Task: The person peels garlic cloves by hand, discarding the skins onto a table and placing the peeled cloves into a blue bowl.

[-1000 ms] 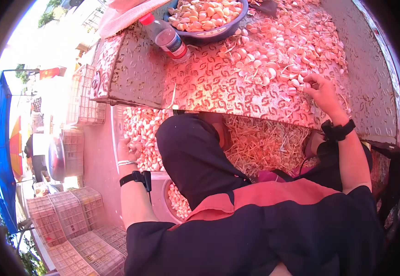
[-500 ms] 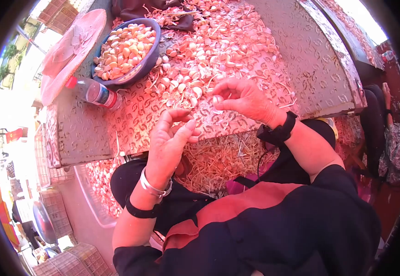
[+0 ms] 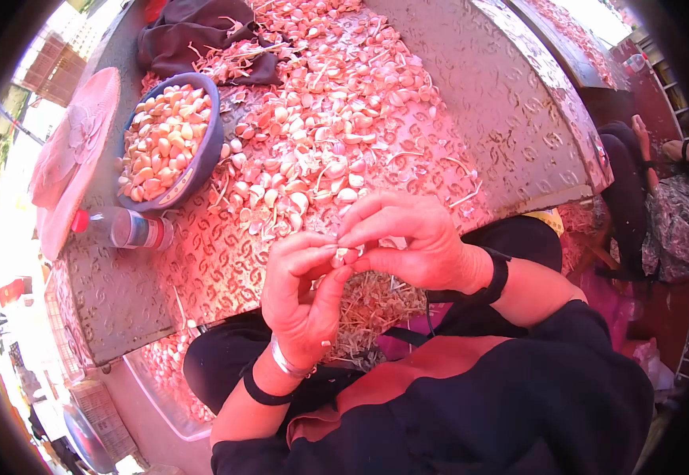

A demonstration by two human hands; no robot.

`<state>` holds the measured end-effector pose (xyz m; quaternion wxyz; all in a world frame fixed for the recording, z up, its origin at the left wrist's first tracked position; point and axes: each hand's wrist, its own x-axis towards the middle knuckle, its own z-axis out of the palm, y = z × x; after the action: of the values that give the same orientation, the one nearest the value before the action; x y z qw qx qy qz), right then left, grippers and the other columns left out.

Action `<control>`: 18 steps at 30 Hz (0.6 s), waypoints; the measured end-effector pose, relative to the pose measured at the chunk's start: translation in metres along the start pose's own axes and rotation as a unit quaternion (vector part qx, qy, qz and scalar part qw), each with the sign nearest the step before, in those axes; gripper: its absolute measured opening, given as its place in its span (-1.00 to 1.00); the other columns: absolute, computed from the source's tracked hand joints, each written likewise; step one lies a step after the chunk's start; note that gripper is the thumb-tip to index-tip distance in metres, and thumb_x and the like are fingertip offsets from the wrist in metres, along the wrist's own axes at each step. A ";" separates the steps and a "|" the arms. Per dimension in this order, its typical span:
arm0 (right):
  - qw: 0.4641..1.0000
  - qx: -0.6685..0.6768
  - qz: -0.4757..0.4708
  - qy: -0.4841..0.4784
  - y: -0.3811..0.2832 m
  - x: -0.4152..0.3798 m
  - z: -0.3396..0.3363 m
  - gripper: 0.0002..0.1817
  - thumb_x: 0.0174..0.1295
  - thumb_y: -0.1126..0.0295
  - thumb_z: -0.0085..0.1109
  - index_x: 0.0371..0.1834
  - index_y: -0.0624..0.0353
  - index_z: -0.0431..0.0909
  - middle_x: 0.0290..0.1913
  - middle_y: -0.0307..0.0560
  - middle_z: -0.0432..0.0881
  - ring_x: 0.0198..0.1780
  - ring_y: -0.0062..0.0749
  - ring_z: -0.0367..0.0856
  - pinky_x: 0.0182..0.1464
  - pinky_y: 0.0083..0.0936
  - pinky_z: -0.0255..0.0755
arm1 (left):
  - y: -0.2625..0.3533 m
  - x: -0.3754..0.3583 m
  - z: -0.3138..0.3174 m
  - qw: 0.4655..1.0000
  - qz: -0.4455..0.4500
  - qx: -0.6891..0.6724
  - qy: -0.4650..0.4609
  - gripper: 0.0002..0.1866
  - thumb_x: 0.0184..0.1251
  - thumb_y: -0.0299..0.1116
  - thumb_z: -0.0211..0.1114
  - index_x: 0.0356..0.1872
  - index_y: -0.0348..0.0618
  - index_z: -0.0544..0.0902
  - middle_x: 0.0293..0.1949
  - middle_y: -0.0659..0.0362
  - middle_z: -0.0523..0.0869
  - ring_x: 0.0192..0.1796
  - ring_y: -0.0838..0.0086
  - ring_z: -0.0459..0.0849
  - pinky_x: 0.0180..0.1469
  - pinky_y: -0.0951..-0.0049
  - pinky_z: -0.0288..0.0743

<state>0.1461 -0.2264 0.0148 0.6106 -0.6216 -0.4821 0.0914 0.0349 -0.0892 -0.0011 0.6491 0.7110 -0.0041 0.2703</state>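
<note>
A small garlic clove (image 3: pixel 346 256) is pinched between the fingertips of both hands, over the front edge of the metal table. My left hand (image 3: pixel 303 299) has thumb and fingers closed on its near side. My right hand (image 3: pixel 417 244) grips it from the other side, thumb and forefinger pressed together. The fingers cover part of the clove. Just beyond the hands spreads a heap of loose garlic cloves (image 3: pixel 313 162) mixed with bits of skin. A blue bowl (image 3: pixel 208 162) holding many cloves stands to the left of the heap.
Left of the bowl lie a plastic bottle (image 3: pixel 140 229) with a red cap and a pink sun hat (image 3: pixel 75 158). Dark cloth (image 3: pixel 194 39) is bunched at the back. Below the table are stalk scraps (image 3: pixel 380 309) and a clear tub (image 3: pixel 154 396) of garlic. Another person's legs (image 3: pixel 625 190) show at right.
My hands, apart half a second ago, have come together. The clove that my right hand held is now between both hands' fingertips. The view has shifted, moving the table contents left and down.
</note>
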 end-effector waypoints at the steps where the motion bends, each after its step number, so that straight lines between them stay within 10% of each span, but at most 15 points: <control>1: 0.999 0.021 -0.024 0.009 -0.013 -0.001 0.000 -0.75 -0.05 0.59 0.35 -0.25 0.18 0.62 -0.23 -0.04 0.61 -0.28 -0.34 0.62 -0.29 -0.54 0.50 | 0.015 -0.001 -0.005 0.995 0.066 0.067 -0.032 -0.72 0.10 -0.64 0.31 -0.15 -0.30 0.50 -0.12 0.01 0.51 -0.20 0.39 0.61 -0.15 0.52 0.56; 5: 0.977 0.043 -0.204 -0.051 -0.069 -0.001 -0.014 -0.91 0.09 0.61 0.14 -0.34 0.27 0.60 -0.25 -0.04 0.59 -0.31 -0.31 0.62 -0.32 -0.50 0.55 | 0.059 -0.021 -0.008 0.960 0.251 -0.030 -0.120 -0.74 0.15 -0.59 0.28 -0.17 -0.34 0.42 -0.11 -0.08 0.45 -0.26 0.31 0.62 -0.28 0.56 0.56; 6: 0.967 0.096 -0.218 -0.086 -0.078 -0.009 -0.018 -0.91 0.12 0.61 0.06 -0.37 0.31 0.58 -0.23 0.01 0.59 -0.27 -0.28 0.62 -0.26 -0.47 0.57 | 0.066 0.004 0.023 0.921 0.381 -0.085 0.010 -0.90 0.20 -0.53 0.26 -0.42 -0.40 0.57 -0.39 -0.05 0.59 -0.41 0.24 0.66 -0.41 0.48 0.62; 7: 0.944 0.159 -0.276 -0.088 -0.074 -0.017 -0.013 -0.90 0.14 0.58 0.03 -0.37 0.35 0.56 -0.21 0.07 0.58 -0.28 -0.25 0.61 -0.25 -0.45 0.57 | 0.084 -0.002 0.007 0.931 0.332 -0.085 -0.124 -0.86 0.23 -0.53 0.20 -0.43 -0.45 0.52 -0.39 -0.07 0.60 -0.39 0.21 0.69 -0.36 0.46 0.70; 12: 0.962 0.155 -0.215 0.061 -0.096 -0.011 0.004 -0.88 0.02 0.65 0.15 -0.56 0.19 0.58 -0.33 -0.09 0.61 -0.32 -0.39 0.59 -0.32 -0.57 0.55 | 0.097 -0.013 0.007 0.945 0.248 -0.178 -0.115 -0.79 0.30 -0.47 0.11 -0.43 -0.48 0.51 -0.41 -0.09 0.62 -0.37 0.20 0.71 -0.32 0.41 0.70; 18: 0.970 0.203 -0.132 -0.013 -0.103 -0.017 -0.009 -0.91 0.01 0.66 0.16 -0.54 0.24 0.58 -0.33 -0.01 0.60 -0.33 -0.36 0.59 -0.33 -0.55 0.54 | 0.081 -0.012 0.014 0.946 0.231 -0.196 -0.118 -0.72 0.35 -0.42 0.03 -0.44 -0.51 0.50 -0.44 -0.12 0.64 -0.39 0.16 0.71 -0.32 0.35 0.70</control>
<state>0.0937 -0.2667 0.0957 0.7242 -0.4139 -0.5396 0.1139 0.0007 -0.1187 0.0681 0.6906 0.5758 -0.2981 0.3205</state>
